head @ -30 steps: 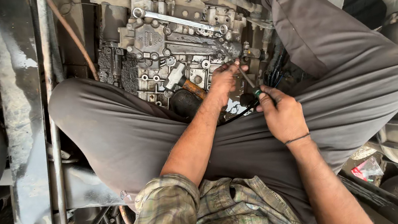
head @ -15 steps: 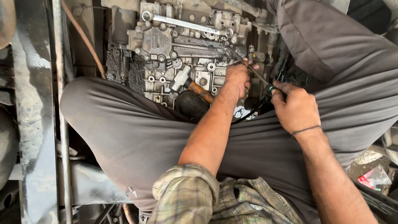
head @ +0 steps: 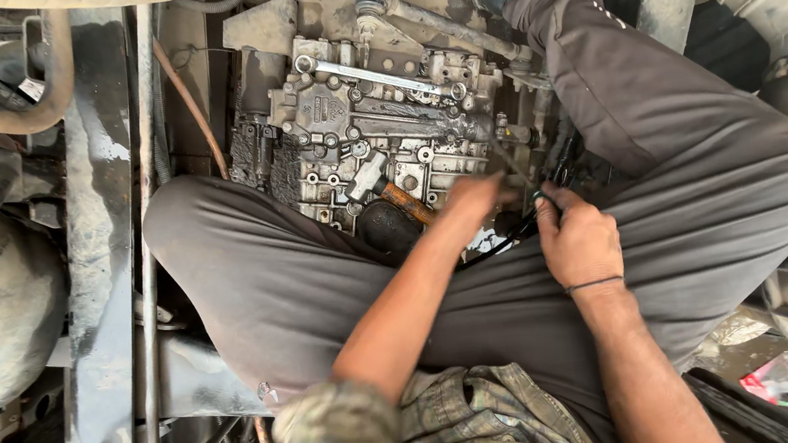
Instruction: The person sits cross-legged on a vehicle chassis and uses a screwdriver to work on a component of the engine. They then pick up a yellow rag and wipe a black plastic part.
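Near the centre of the frame our left hand [head: 474, 200] is blurred against the lower right edge of the grimy metal valve block [head: 383, 128]; we cannot tell how its fingers are set. Just right of it, our right hand [head: 577, 241] is closed around a thin dark tool [head: 510, 159] slanting up onto the block. A wrench [head: 374, 76] lies across the block's top, above both hands

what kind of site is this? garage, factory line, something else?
Most likely a vehicle repair yard or workshop, with the person sitting inside a truck's frame. A grimy valve-body-like metal casting lies between the legs, a ring spanner rests on it, and steel chassis rails and hoses run alongside.
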